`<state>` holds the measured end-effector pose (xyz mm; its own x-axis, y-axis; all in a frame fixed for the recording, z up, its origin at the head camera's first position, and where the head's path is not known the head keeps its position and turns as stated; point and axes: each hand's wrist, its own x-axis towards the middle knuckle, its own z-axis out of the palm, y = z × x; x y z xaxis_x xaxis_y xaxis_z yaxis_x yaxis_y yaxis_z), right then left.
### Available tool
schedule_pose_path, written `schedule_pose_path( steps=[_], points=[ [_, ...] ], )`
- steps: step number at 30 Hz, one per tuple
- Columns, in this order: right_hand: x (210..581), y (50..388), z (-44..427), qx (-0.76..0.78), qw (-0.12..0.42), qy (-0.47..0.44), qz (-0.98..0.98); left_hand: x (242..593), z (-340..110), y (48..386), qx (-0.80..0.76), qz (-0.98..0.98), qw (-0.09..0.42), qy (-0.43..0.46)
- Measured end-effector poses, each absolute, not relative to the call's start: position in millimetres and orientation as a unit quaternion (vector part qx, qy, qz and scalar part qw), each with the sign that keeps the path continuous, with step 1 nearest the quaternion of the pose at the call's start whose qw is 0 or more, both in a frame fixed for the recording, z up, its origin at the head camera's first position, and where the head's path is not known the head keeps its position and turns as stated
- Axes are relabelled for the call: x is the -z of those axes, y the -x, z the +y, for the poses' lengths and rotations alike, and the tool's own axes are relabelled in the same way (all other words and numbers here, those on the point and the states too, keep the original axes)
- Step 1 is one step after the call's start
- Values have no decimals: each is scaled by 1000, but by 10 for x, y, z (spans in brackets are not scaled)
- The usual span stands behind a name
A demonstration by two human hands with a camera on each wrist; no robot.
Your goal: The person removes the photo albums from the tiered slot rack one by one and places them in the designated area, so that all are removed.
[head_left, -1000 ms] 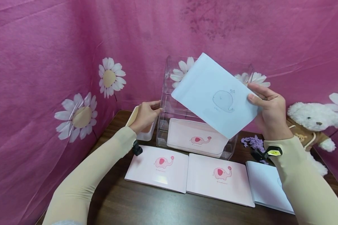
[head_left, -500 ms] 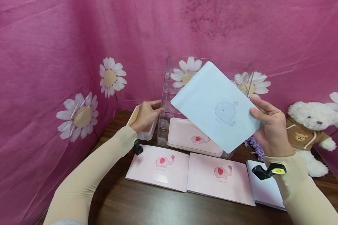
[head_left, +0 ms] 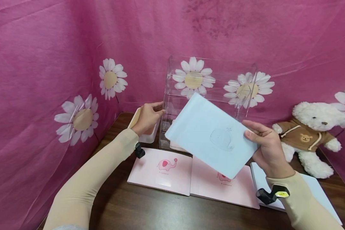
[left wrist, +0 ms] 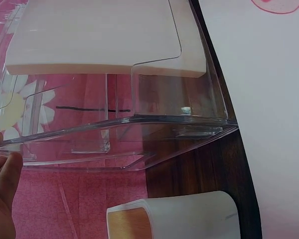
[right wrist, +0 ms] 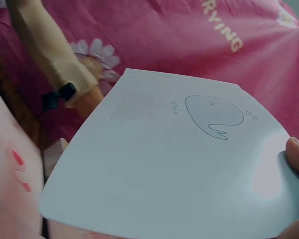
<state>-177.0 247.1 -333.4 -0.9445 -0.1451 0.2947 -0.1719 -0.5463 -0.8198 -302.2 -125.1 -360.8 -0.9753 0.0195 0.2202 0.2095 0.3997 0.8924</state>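
Note:
My right hand (head_left: 265,148) holds a light blue whale booklet (head_left: 201,127) by its right edge, thumb on the cover. The booklet is tilted in front of a clear acrylic tiered rack (head_left: 164,134). My left hand (head_left: 149,118) pinches the rack's left side edge. A pink booklet (left wrist: 94,40) sits in the rack's lowest tier, mostly hidden by the whale booklet in the head view. Two pink elephant booklets, the left one (head_left: 149,174) and the right one (head_left: 204,188), lie side by side before the rack. Another light blue booklet (head_left: 319,195) lies to their right, partly under my right forearm.
A white box (head_left: 149,139) stands left of the rack, beneath my left hand. At the right sits a white teddy bear (head_left: 307,127) in a brown hoodie. A pink flowered cloth (head_left: 143,38) hangs behind the brown table (head_left: 149,210).
My right hand has lowered the whale booklet and brought it slightly left, so that it now covers most of the pink booklet in the rack. My left hand stays on the rack.

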Motion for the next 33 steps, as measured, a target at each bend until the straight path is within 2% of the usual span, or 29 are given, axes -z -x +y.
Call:
schedule_pose_path(
  steps=[7, 20, 33],
  points=[
    [3515, 1597, 2400, -831, -70, -169, -526, 3621, -1255, 3030, 544, -832, 83, 68],
    [3909, 1501, 2283, -794, -192, -163, -553, 3616, -1243, 3027, 544, -834, 80, 56],
    [4242, 1346, 2034, -766, -316, -105, -550, 3609, -1247, 3017, 543, -833, 85, 55]
  ],
)
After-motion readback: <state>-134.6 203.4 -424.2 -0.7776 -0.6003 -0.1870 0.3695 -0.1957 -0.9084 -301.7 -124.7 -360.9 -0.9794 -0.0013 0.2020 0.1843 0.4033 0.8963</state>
